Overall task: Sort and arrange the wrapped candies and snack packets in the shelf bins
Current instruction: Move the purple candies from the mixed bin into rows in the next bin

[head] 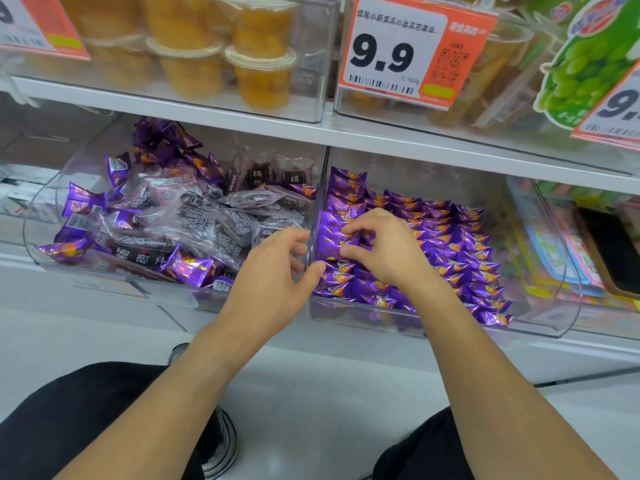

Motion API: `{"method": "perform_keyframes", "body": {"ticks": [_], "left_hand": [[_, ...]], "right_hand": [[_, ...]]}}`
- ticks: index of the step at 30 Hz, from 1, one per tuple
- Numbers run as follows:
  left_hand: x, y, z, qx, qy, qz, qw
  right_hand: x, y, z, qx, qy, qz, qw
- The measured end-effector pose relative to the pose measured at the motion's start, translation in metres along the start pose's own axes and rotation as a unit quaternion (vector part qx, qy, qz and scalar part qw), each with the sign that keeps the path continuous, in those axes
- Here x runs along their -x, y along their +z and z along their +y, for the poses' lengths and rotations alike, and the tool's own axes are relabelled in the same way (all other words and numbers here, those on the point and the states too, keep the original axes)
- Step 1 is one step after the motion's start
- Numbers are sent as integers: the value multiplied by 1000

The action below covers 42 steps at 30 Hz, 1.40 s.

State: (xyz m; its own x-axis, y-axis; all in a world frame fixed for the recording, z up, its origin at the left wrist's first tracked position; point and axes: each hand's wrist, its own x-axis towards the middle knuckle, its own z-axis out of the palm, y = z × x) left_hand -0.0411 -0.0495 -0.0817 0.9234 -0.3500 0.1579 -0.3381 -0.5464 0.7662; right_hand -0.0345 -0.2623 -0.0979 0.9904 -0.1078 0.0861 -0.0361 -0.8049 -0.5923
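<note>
Head view, seemingly close above bins (446, 329)

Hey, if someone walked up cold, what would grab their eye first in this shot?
Probably the neat rows of purple candies filling the right-hand clear bin, where the right hand pinches one. Next, the jumbled left bin mixing purple candies with dark plum packets, then the big orange 9.9 price tag above.
</note>
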Motion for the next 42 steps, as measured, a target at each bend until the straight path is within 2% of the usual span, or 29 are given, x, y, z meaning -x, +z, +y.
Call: {"method": "perform_keyframes", "body": {"ticks": [5, 12, 16, 19, 21, 23, 27, 31, 36, 42], "left_hand": [[-1, 0, 0, -3, 2, 0, 1000], [0, -3, 3, -6, -5, -14, 1000], [-2, -15, 5, -17, -10, -29, 999], [-3, -45, -5, -27, -32, -3, 999], [-2, -71, -16, -53, -51, 27, 997], [-3, -99, -32, -90, -68, 82, 990], [-27, -144, -76, -109, -113, 169, 973], [-60, -166, -116, -148, -114, 178, 966], [-82, -167, -133, -183, -127, 190, 956], [-100, -163, -139, -181, -168, 243, 938]], "right_hand": [[3, -3, 1, -3, -10, -12, 1000], [7, -7, -2, -16, -7, 28, 999], [19, -13, -18, -53, -42, 107, 992], [32, -14, -55, -140, -80, 164, 973], [38, -7, -87, -180, -115, 172, 962], [35, 6, -118, -192, -158, 142, 958], [1, 43, -165, -119, -223, 54, 966], [-60, 77, -193, -71, -167, -5, 983], [-123, 103, -201, 78, -70, -64, 992], [-155, 126, -193, 137, -13, -74, 988]]}}
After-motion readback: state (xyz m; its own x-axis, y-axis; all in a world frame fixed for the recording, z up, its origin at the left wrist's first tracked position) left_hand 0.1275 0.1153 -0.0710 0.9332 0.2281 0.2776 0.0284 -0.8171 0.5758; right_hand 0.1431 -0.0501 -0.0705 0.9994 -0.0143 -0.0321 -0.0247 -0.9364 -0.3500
